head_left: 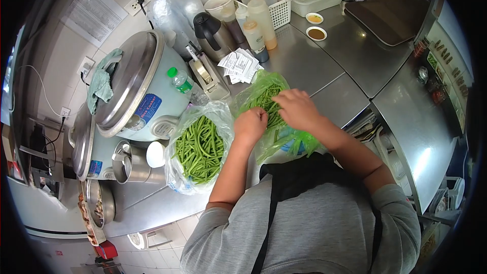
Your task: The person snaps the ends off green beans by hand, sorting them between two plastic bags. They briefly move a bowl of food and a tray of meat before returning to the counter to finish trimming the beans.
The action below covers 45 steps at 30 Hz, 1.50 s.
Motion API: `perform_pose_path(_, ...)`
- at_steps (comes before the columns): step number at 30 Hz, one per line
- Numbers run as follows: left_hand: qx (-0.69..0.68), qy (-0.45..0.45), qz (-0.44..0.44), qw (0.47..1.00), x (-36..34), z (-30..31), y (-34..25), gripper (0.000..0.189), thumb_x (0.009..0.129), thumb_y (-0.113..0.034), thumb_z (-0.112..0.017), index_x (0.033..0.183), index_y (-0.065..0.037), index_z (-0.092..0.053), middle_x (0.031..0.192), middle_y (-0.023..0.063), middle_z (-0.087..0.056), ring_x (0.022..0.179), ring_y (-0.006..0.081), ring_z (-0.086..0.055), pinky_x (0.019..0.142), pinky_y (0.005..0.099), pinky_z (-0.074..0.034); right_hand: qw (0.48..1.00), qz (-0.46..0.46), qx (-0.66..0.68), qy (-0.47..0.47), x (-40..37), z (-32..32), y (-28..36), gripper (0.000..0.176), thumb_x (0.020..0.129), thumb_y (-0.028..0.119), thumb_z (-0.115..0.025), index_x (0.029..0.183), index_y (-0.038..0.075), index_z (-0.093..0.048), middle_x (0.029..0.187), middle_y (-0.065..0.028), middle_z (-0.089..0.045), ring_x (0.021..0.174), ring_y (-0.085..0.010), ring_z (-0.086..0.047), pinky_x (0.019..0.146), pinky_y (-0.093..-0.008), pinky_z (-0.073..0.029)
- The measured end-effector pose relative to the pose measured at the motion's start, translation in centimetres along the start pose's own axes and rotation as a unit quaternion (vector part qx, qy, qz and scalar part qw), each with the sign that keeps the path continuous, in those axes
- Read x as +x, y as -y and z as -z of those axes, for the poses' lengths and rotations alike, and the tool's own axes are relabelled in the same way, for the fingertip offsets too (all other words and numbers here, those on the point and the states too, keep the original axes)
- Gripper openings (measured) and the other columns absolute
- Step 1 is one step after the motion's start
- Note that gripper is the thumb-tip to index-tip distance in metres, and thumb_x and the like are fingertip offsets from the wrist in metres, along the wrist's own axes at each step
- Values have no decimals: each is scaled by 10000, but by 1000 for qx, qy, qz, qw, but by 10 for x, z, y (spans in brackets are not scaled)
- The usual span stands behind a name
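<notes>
Green beans (264,100) lie in an opened green plastic bag (276,80) on the steel counter in front of me. My left hand (251,126) is closed at the left side of this bag, thumb and fingers pressed together; what they hold is hidden. Over the right side of the same beans, my right hand (298,109) has its fingers bent inward and closed, with the fingertips hard to see. Left of my left forearm, cut green beans (199,149) fill a clear plastic bag (228,116). A blue item (294,144) shows partly beneath the green plastic near my body.
Two large rice cookers (162,76) stand at the left, with a metal pitcher (133,162) and white cup (155,155) before them. A green-capped bottle (185,83), tape dispenser (210,78), receipts (241,65) and squeeze bottles (261,20) sit behind the bags. Two sauce dishes (316,33) lie farther back.
</notes>
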<state>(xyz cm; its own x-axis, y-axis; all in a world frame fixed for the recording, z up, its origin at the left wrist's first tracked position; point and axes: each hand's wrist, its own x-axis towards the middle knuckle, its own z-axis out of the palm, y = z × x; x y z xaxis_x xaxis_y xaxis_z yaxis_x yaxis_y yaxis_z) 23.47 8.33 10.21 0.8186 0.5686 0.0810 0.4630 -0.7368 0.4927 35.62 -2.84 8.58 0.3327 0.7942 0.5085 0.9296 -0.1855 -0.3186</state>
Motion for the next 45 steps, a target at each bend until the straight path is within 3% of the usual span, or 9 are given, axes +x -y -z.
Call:
perform_pose_path(2, 3, 3, -3, 1000, -2, 4, -7, 161, 733, -193, -542, 770, -50, -606, 672, 153, -582, 639, 305, -570, 586, 373, -437, 998, 53, -10, 43, -1, -10, 9, 155, 723, 149, -499, 846, 124, -590, 812, -37, -565, 842, -231, -525, 750, -361, -361)
perform_pose_path(11, -38, -22, 42, 998, -6, 21, 15, 162, 745, -175, -532, 787, -33, -597, 709, 161, -587, 663, 315, -567, 600, 366, -438, 982, -80, 15, 168, -4, -15, -9, 159, 765, 209, -463, 746, 95, -571, 773, -74, -592, 782, -243, -558, 703, -395, -376)
perform_pose_path(18, -42, -41, -35, 998, -3, 7, 17, 152, 757, -159, -528, 773, -21, -591, 767, 182, -571, 729, 332, -550, 639, 372, -428, 987, -60, 81, 126, 3, -12, -4, 154, 793, 178, -451, 793, 60, -551, 773, -109, -581, 753, -279, -557, 649, -391, -419)
perform_pose_path(24, -186, 26, -135, 973, 3, -16, 12, 153, 774, -130, -518, 733, 4, -577, 719, 189, -541, 684, 328, -525, 621, 370, -410, 865, -186, 456, 98, 17, -10, 8, 215, 836, 175, -401, 794, 1, -520, 665, -94, -543, 615, -182, -545, 571, -302, -433)
perform_pose_path(29, -371, -36, 13, 928, 11, -23, 24, 137, 820, -111, -509, 760, 0, -562, 648, -16, -489, 560, 58, -421, 524, 211, -362, 866, -238, 426, 107, 22, -8, -5, 259, 832, 230, -448, 772, -4, -541, 652, -65, -546, 594, -121, -523, 559, -265, -424)
perform_pose_path(33, -473, -71, 20, 878, 16, -21, 34, 89, 829, -96, -498, 802, -15, -521, 683, 5, -522, 578, 62, -444, 541, 194, -369, 926, -164, 306, 147, 3, -20, -4, 290, 810, 269, -483, 778, -7, -563, 624, -72, -551, 579, -128, -529, 557, -275, -428)
perform_pose_path(36, -500, -101, 6, 860, 15, -21, 32, 92, 830, -96, -497, 813, -11, -529, 702, 17, -533, 597, 67, -458, 550, 197, -374, 880, -162, 382, 231, -2, -25, -2, 271, 805, 257, -477, 761, 2, -558, 630, -66, -556, 600, -122, -537, 561, -265, -431)
perform_pose_path(40, -520, -101, -17, 848, 6, -21, 21, 88, 825, -70, -498, 853, -4, -549, 730, 26, -548, 656, 77, -495, 604, 203, -403, 813, -272, 490, 161, 4, -28, -6, 217, 796, 207, -453, 717, 20, -530, 642, -50, -536, 588, -118, -521, 553, -245, -426)
perform_pose_path(45, -510, -106, -40, 853, -4, -27, 8, 99, 822, -45, -495, 890, -9, -558, 765, 39, -564, 713, 90, -523, 673, 220, -419, 637, -385, 661, 94, 15, -26, -7, 199, 796, 194, -431, 691, 37, -494, 626, -30, -488, 554, -124, -501, 514, -241, -411)
